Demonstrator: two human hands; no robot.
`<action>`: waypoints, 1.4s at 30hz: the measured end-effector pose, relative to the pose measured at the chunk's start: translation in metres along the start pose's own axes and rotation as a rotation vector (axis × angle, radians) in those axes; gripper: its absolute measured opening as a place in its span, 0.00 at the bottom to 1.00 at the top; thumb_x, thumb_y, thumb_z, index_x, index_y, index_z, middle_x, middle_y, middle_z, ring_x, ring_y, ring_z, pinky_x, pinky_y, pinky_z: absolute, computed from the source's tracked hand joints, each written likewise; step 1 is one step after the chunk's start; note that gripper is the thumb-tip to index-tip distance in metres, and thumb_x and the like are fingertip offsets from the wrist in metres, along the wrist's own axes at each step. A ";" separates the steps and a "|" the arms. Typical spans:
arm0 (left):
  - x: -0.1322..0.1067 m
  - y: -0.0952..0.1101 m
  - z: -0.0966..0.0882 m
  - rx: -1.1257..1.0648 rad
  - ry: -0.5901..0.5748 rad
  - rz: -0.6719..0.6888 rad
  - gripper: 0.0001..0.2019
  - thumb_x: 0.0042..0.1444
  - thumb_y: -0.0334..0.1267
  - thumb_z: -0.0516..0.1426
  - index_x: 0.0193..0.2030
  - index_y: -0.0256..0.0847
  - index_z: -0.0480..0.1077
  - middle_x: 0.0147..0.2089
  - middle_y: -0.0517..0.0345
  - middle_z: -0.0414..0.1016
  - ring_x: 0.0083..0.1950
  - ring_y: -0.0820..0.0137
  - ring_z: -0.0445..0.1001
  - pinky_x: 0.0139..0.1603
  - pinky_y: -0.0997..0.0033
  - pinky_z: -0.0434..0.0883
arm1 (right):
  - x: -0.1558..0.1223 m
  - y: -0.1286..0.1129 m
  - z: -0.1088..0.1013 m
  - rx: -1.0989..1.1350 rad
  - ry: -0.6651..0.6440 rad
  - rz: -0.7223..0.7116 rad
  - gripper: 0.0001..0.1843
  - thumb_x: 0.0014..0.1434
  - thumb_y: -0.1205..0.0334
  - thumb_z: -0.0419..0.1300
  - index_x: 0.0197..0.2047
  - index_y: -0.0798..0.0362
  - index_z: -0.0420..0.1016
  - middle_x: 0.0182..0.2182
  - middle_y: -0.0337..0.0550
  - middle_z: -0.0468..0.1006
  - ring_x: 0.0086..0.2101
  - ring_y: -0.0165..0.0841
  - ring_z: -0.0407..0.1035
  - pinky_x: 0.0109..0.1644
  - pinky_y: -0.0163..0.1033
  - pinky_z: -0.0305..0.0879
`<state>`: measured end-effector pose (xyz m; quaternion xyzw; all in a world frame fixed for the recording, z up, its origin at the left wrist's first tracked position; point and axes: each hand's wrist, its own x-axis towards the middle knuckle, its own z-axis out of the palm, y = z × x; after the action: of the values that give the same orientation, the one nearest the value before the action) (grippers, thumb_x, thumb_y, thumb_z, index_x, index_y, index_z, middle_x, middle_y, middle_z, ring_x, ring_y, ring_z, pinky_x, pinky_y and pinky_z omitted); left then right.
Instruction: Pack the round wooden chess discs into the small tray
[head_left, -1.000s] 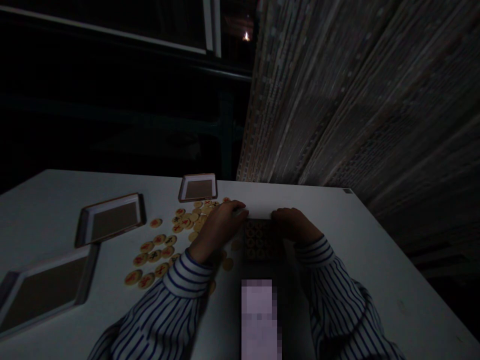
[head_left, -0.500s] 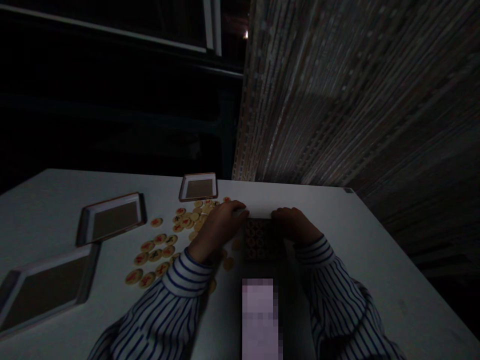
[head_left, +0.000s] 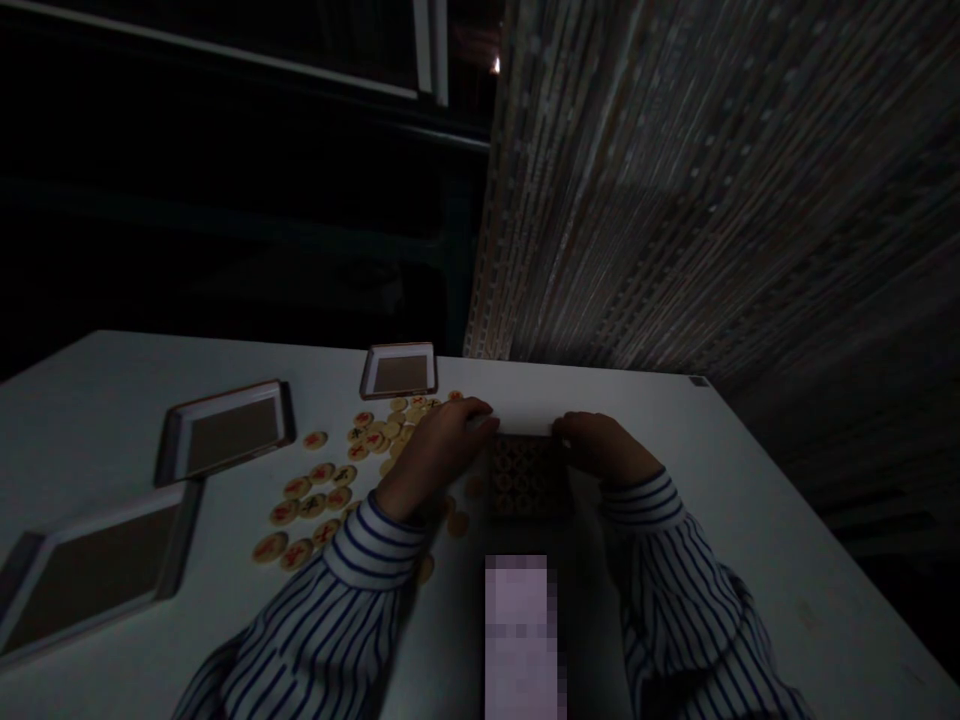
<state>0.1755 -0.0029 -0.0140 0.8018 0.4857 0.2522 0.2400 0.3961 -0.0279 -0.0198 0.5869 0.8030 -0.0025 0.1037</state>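
Note:
A dark shallow box (head_left: pixel 527 512) lies in front of me with round Chinese chess pieces (head_left: pixel 520 480) packed in rows inside. My left hand (head_left: pixel 442 447) is at its far left corner, thumb and forefinger bent together at the edge. Across from it, my right hand (head_left: pixel 606 447) has its fingers curled at the far right corner. Shadow hides exactly where the fingertips meet the box. Beside my left hand, loose chess pieces (head_left: pixel 313 504) with red or black marks are spread on the table; my left forearm covers some.
Three shallow rectangular trays lie on the white table (head_left: pixel 750 500): one near tray (head_left: pixel 90 575) at left, a middle tray (head_left: pixel 229 435), and a smaller far tray (head_left: pixel 399 372). A bead-like string curtain (head_left: pixel 600 200) hangs beyond the right back edge. The room is dim.
My right hand has shifted slightly to the right along the box's far edge. My left hand stays almost where it was; the loose pieces look unchanged.

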 end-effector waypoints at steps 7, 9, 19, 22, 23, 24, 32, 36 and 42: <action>-0.001 -0.002 0.001 0.002 0.005 0.025 0.15 0.55 0.44 0.49 0.41 0.40 0.71 0.41 0.53 0.76 0.44 0.64 0.72 0.42 0.68 0.66 | -0.001 0.003 -0.003 0.050 -0.019 0.016 0.13 0.56 0.64 0.52 0.42 0.52 0.73 0.38 0.47 0.75 0.39 0.34 0.69 0.39 0.35 0.62; 0.000 -0.002 0.001 0.003 -0.009 0.025 0.15 0.55 0.44 0.48 0.41 0.40 0.71 0.41 0.54 0.76 0.44 0.65 0.72 0.42 0.68 0.66 | -0.001 0.001 -0.005 0.061 -0.027 0.014 0.14 0.56 0.65 0.51 0.43 0.52 0.73 0.39 0.48 0.75 0.40 0.34 0.68 0.41 0.35 0.62; -0.001 -0.018 0.015 0.152 -0.069 0.067 0.15 0.56 0.39 0.46 0.45 0.39 0.69 0.45 0.50 0.73 0.46 0.65 0.70 0.47 0.68 0.64 | -0.002 -0.003 -0.008 0.060 -0.042 0.019 0.14 0.56 0.65 0.52 0.44 0.51 0.73 0.41 0.49 0.75 0.42 0.35 0.68 0.43 0.35 0.62; -0.001 -0.025 0.024 0.154 -0.099 0.117 0.15 0.57 0.36 0.46 0.46 0.37 0.68 0.45 0.48 0.73 0.47 0.65 0.70 0.48 0.67 0.64 | -0.002 -0.004 -0.008 0.054 -0.046 0.024 0.14 0.56 0.65 0.52 0.44 0.52 0.73 0.41 0.49 0.75 0.42 0.35 0.68 0.43 0.36 0.62; -0.001 -0.027 0.026 0.156 -0.109 0.124 0.15 0.57 0.36 0.46 0.46 0.37 0.68 0.45 0.47 0.73 0.47 0.65 0.70 0.48 0.67 0.64 | -0.001 -0.005 -0.008 0.052 -0.051 0.024 0.14 0.56 0.65 0.52 0.44 0.52 0.73 0.41 0.49 0.75 0.42 0.35 0.68 0.43 0.36 0.62; -0.001 -0.028 0.027 0.159 -0.119 0.127 0.15 0.57 0.37 0.46 0.46 0.37 0.68 0.45 0.47 0.73 0.47 0.65 0.70 0.47 0.67 0.64 | -0.001 -0.005 -0.008 0.050 -0.056 0.025 0.14 0.56 0.65 0.52 0.44 0.52 0.73 0.41 0.50 0.75 0.42 0.35 0.68 0.43 0.36 0.62; -0.002 -0.028 0.030 0.206 -0.153 0.118 0.15 0.57 0.34 0.45 0.48 0.37 0.66 0.46 0.47 0.71 0.47 0.66 0.70 0.47 0.68 0.65 | 0.002 -0.006 -0.007 0.042 -0.055 0.018 0.14 0.56 0.66 0.50 0.43 0.53 0.73 0.41 0.51 0.74 0.42 0.35 0.68 0.42 0.36 0.62; -0.001 -0.031 0.033 0.192 -0.174 0.122 0.15 0.57 0.34 0.45 0.48 0.38 0.66 0.47 0.49 0.71 0.47 0.66 0.70 0.46 0.68 0.65 | 0.002 -0.005 -0.005 0.029 -0.057 0.015 0.14 0.57 0.66 0.50 0.42 0.54 0.74 0.41 0.51 0.75 0.42 0.36 0.68 0.43 0.36 0.62; 0.000 -0.034 0.038 0.197 -0.192 0.124 0.15 0.58 0.35 0.45 0.48 0.37 0.66 0.47 0.48 0.72 0.46 0.66 0.70 0.45 0.67 0.66 | 0.002 -0.005 -0.004 0.021 -0.051 0.016 0.13 0.57 0.66 0.50 0.41 0.57 0.74 0.39 0.52 0.75 0.42 0.36 0.69 0.42 0.37 0.63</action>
<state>0.1770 0.0062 -0.0640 0.8704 0.4324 0.1397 0.1894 0.3901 -0.0267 -0.0170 0.5939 0.7954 -0.0249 0.1180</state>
